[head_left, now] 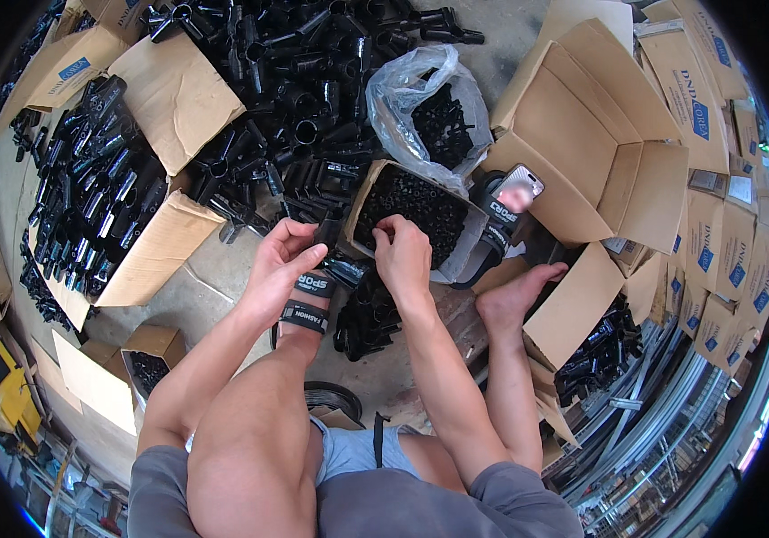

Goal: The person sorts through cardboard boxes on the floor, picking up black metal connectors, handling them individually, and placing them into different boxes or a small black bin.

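My left hand [279,264] is closed, thumb and fingers gripping a black plastic tube fitting [330,231] above my sandalled foot. My right hand [404,258] hangs over the near left part of a small carton of tiny black pieces [420,213]. Its thumb and index finger are pinched together; whatever is between them is too small or hidden to make out. Between the two hands, close under the held fitting, lie more black tube fittings [346,269]. Another bunch of black fittings [367,318] rests on the floor below.
A large heap of black fittings [295,81] spreads ahead. An open carton full of fittings [174,255] stands left. Behind the small carton is a clear plastic bag [393,99] with small black parts. An open carton [573,117], a phone [521,186] on a sandal, and metal bars [644,403] are right.
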The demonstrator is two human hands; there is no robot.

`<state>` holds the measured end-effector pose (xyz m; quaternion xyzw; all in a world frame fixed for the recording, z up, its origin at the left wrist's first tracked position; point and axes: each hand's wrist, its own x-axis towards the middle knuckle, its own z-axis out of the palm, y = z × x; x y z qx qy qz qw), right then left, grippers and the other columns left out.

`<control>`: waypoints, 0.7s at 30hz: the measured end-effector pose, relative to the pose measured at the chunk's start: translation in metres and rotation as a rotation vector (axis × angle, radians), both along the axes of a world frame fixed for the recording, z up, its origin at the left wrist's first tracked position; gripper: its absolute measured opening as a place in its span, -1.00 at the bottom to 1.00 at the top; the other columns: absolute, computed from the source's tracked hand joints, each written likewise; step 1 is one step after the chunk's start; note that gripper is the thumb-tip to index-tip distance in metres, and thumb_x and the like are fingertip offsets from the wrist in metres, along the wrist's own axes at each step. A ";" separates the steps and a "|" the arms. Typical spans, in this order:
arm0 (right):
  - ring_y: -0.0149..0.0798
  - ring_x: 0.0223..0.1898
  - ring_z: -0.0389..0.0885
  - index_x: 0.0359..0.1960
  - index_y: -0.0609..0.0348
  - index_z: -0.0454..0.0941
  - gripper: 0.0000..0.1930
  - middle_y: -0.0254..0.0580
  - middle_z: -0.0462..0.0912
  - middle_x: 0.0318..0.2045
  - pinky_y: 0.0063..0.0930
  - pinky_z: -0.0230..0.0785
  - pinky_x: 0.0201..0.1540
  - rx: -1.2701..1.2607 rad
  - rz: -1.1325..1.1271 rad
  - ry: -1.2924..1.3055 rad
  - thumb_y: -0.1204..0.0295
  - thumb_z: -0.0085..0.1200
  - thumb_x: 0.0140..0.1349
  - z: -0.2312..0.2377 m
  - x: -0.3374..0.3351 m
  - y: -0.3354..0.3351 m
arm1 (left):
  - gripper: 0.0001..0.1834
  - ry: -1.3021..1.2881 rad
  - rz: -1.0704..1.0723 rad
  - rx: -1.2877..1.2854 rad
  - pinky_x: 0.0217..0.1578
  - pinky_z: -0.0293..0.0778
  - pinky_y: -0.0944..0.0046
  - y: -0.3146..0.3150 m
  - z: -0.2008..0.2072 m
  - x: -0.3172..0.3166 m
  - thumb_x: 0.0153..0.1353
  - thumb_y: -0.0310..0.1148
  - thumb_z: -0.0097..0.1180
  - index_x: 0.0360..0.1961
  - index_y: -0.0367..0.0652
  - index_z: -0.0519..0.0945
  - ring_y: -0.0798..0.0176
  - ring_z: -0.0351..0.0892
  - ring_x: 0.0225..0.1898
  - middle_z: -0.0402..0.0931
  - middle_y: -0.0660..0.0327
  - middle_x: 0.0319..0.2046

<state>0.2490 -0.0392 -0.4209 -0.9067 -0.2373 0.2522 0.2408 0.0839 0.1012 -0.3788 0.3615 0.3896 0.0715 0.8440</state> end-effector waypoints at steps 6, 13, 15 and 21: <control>0.22 -0.10 0.71 -0.20 0.25 0.68 -0.81 0.15 0.71 -0.23 0.04 0.54 -0.01 -0.173 0.022 0.100 0.43 0.31 0.21 0.014 -0.002 0.011 | -0.75 0.025 -0.020 0.054 0.13 0.46 0.33 0.000 0.003 0.001 0.37 -0.55 0.23 0.00 -0.14 0.49 0.40 0.58 0.04 0.62 0.23 -0.02; 0.05 -0.16 0.76 -0.09 0.24 0.70 -0.82 0.10 0.75 -0.22 -0.10 0.55 -0.07 0.069 -0.008 -0.039 0.45 0.18 0.36 0.019 -0.001 -0.008 | -0.74 0.032 -0.004 0.078 0.09 0.47 0.32 0.001 0.002 0.003 0.36 -0.55 0.26 0.00 -0.14 0.49 0.41 0.56 0.02 0.60 0.24 -0.03; -0.16 -0.22 0.74 -0.08 0.25 0.71 -0.81 0.01 0.77 -0.24 -0.26 0.55 -0.10 0.126 -0.138 0.221 0.44 0.22 0.35 0.047 0.001 -0.003 | -0.74 0.039 -0.004 0.092 0.09 0.47 0.32 0.003 0.001 0.000 0.36 -0.54 0.26 0.00 -0.14 0.49 0.41 0.56 0.02 0.61 0.24 -0.03; -0.43 -0.25 0.71 -0.04 0.32 0.68 -0.84 -0.21 0.79 -0.22 -0.52 0.55 -0.13 0.435 -0.276 0.584 0.58 0.20 0.39 0.075 -0.006 -0.004 | -0.74 0.050 -0.033 0.122 0.12 0.48 0.32 0.004 0.000 0.000 0.36 -0.55 0.26 0.00 -0.15 0.49 0.40 0.56 0.05 0.61 0.21 -0.01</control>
